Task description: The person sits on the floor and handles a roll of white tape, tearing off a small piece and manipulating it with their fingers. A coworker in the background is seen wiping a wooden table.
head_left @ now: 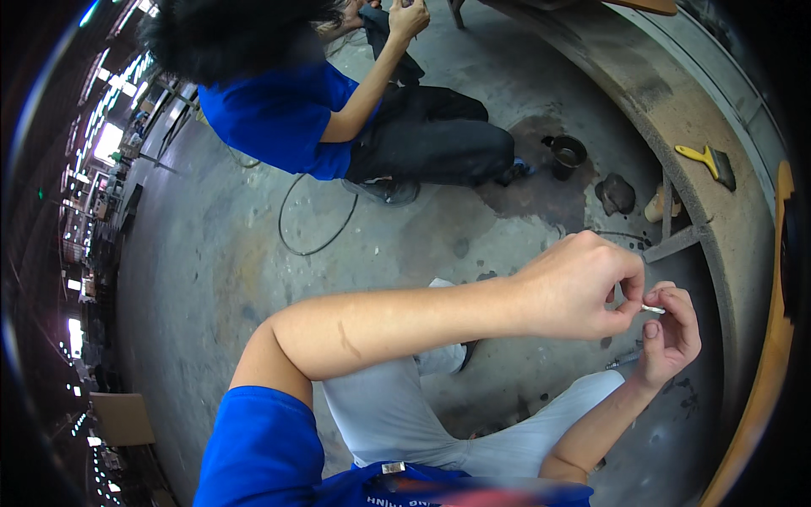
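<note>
My left arm reaches across to the right, and my left hand (579,283) is closed with thumb and forefinger pinched together. Between its fingertips and those of my right hand (672,334) there is a small, pale, shiny strip (652,309), too small to name. The right hand's fingers curl around the far end of this strip, with the thumb below it. Both hands are in the air in front of the curved workbench, above my right knee. Part of the strip is hidden by the fingers.
A yellow-handled paintbrush (714,165) lies on the curved bench (650,97). A black pot (566,155) and a dark lump (615,194) stand on the wet floor. Another person in a blue shirt (274,118) crouches ahead on the left. A black cable (283,228) loops beside them.
</note>
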Available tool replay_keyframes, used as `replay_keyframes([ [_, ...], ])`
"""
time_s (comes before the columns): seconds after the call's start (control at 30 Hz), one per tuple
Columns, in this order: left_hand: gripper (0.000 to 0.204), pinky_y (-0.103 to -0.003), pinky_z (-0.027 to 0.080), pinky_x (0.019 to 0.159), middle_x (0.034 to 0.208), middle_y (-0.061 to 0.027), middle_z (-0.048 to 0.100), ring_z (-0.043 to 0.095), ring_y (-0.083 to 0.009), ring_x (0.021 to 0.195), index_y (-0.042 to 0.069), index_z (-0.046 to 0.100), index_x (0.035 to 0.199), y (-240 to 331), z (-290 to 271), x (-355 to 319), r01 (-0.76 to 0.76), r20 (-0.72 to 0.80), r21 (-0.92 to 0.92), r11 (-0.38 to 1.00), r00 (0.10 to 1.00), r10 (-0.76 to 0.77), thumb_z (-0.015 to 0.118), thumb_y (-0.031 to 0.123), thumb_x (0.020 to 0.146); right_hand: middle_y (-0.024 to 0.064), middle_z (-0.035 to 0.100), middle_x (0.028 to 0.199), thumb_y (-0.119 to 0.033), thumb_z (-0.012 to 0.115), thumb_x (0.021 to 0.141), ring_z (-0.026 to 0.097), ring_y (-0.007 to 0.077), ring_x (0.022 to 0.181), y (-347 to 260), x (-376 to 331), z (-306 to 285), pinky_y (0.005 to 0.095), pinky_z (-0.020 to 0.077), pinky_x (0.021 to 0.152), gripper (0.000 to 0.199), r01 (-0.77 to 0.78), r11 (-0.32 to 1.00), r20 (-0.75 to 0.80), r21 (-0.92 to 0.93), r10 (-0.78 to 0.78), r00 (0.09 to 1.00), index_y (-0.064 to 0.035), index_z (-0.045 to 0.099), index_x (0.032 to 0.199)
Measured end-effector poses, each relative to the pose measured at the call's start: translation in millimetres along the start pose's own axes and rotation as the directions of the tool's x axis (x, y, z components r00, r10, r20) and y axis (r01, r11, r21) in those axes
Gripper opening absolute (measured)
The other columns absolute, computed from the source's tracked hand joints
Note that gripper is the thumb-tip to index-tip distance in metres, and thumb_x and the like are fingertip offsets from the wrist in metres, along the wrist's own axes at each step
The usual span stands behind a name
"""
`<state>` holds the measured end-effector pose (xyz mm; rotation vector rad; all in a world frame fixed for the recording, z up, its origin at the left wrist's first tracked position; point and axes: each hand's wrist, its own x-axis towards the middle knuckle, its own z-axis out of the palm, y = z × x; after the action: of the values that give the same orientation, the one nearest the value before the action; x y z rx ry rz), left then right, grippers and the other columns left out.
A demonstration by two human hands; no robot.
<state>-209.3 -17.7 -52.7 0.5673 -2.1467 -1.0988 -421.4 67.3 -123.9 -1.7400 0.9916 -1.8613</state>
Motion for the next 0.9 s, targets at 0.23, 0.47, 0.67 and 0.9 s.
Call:
replay_keyframes([
  [0.23,0.011,-0.035,0.059,0.066,0.081,-0.0088,0.074,0.074,-0.0234,0.074,0.003,0.07,0.085,0,-1,3,0.008,0.018,-0.012,1.0,1.0,-0.008,0.078,0.011,0.082,0.015,0.07,0.091,-0.023,0.079,0.093,0.063,0.0236,0.084,7,5,-5,0.0419,0.0451,0.079,0.032,0.043,0.999,0.019,0.032,-0.043,0.999,0.0035,0.071,0.108],
  [0.47,0.011,-0.034,0.059,0.066,0.083,-0.0085,0.075,0.075,-0.0233,0.076,0.004,0.07,0.085,-2,-1,5,0.017,0.01,-0.012,1.0,1.0,-0.017,0.078,0.01,0.08,0.0135,0.071,0.089,-0.024,0.079,0.093,0.063,0.0231,0.08,6,8,-1,0.0409,0.0448,0.078,0.031,-0.016,0.999,-0.03,0.044,0.018,0.999,0.0034,0.071,0.104],
  [0.67,0.011,-0.034,0.059,0.066,0.082,-0.0081,0.074,0.075,-0.0225,0.075,0.004,0.07,0.085,1,2,6,-0.015,0.003,-0.017,1.0,1.0,0.015,0.078,0.01,0.081,0.0129,0.07,0.087,-0.018,0.08,0.091,0.063,0.0228,0.078,6,9,-1,0.04,0.0455,0.075,0.026,0.024,0.998,-0.003,0.051,-0.024,1.0,0.0041,0.071,0.1],
  [0.9,0.012,-0.035,0.059,0.067,0.08,-0.0088,0.073,0.074,-0.0227,0.073,0.004,0.069,0.085,6,11,7,-0.033,0.011,-0.017,0.999,0.999,0.033,0.078,0.01,0.082,0.0122,0.07,0.084,-0.015,0.08,0.091,0.062,0.0222,0.077,0,2,-9,0.04,0.0451,0.075,0.022,0.029,1.0,-0.031,0.008,-0.029,0.999,0.0033,0.071,0.099],
])
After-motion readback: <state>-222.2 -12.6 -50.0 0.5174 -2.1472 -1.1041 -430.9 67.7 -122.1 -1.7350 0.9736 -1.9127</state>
